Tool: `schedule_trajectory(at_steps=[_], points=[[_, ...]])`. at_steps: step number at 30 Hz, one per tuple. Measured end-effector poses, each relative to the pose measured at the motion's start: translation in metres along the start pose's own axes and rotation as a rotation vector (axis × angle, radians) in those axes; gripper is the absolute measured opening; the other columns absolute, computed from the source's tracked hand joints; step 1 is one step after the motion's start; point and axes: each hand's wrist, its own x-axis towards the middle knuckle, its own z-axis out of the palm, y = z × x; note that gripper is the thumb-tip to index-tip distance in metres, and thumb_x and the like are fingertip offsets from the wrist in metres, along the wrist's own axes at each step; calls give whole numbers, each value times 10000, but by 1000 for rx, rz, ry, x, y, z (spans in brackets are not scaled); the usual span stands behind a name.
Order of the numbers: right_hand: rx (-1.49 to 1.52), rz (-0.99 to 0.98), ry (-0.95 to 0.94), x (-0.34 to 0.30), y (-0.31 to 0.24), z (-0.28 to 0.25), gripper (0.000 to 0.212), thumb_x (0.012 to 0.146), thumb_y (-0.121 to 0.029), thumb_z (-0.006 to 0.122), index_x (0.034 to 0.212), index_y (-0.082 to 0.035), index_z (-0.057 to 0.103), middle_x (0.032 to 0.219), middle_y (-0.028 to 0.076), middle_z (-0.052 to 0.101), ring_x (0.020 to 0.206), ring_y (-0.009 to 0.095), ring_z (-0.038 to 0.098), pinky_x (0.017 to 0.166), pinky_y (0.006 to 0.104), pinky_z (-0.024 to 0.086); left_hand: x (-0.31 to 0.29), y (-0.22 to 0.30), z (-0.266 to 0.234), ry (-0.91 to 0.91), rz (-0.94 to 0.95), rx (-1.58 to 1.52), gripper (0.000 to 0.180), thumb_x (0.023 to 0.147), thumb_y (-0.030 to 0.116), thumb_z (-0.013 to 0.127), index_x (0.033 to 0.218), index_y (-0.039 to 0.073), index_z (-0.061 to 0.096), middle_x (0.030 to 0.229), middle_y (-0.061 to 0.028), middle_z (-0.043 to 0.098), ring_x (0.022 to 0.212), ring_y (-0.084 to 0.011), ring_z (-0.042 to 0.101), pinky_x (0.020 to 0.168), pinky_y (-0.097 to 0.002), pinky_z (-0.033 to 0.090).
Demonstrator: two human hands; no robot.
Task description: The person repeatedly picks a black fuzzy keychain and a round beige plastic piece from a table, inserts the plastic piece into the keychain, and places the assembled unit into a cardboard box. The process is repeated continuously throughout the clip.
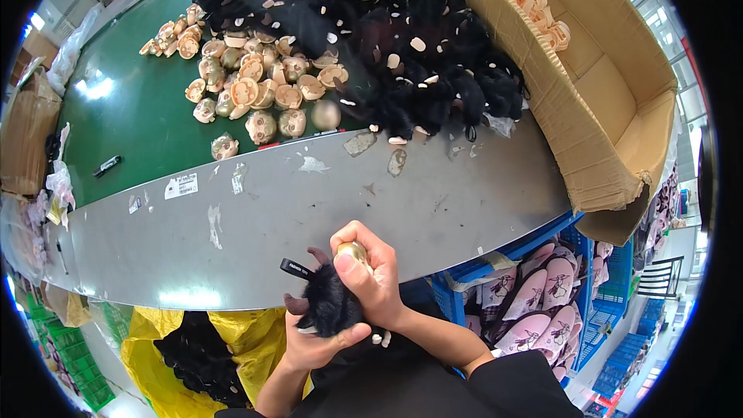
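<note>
A small black furry toy [331,300] with brown horns and a black loop tag is held in front of me, just off the near table edge. My left hand [319,344] wraps round its lower side, thumb laid across the fur. My right hand [370,275] is closed round a shiny gold-coloured doll head part [354,251] and presses against the toy's side. My fingers cover most of that part, so I cannot tell how it sits against the fur. Small pale feet or hands [381,338] hang below my right wrist.
On the table [309,209] lie loose doll heads and face shells [263,93] and a heap of black furry toys [410,31]. A cardboard box [573,116] with peach-coloured parts stands right. Below are a yellow bag [259,348] and blue crates [453,302] with pink slippers [534,294].
</note>
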Motion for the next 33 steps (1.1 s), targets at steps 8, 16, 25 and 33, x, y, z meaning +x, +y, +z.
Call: schedule_trajectory(at_steps=[8, 16, 25, 33], points=[[24, 64, -24, 2, 5, -8, 298, 986, -338, 614, 926, -57, 536, 766, -65, 467, 723, 20, 394, 637, 209, 348, 14, -4, 6, 91, -33, -246, 679, 736, -12, 888, 1331, -5, 562, 1223, -55, 628, 1138, -170, 615, 1004, -335, 505], [91, 77, -1, 1, 11, -17, 291, 993, -338, 605, 936, -60, 538, 761, -73, 467, 716, 13, 395, 632, 210, 354, 25, 2, 18, 66, -77, -254, 549, 795, -5, 854, 1278, 8, 594, 1138, -26, 651, 1051, -134, 637, 942, -292, 522], [55, 61, -23, -2, 16, -16, 336, 945, -365, 616, 925, -36, 551, 754, -56, 464, 693, 20, 381, 619, 209, 343, 19, -8, 6, -21, -109, -331, 355, 793, 44, 852, 1093, -30, 677, 962, -82, 726, 868, -187, 706, 827, -318, 578], [35, 70, -52, -8, 9, -17, 359, 930, -386, 623, 907, -35, 553, 796, -34, 467, 714, 40, 386, 632, 225, 333, 17, -5, -10, -291, -103, -210, 293, 778, -76, 806, 1056, -11, 742, 1081, -101, 719, 1012, -242, 708, 964, -381, 534]])
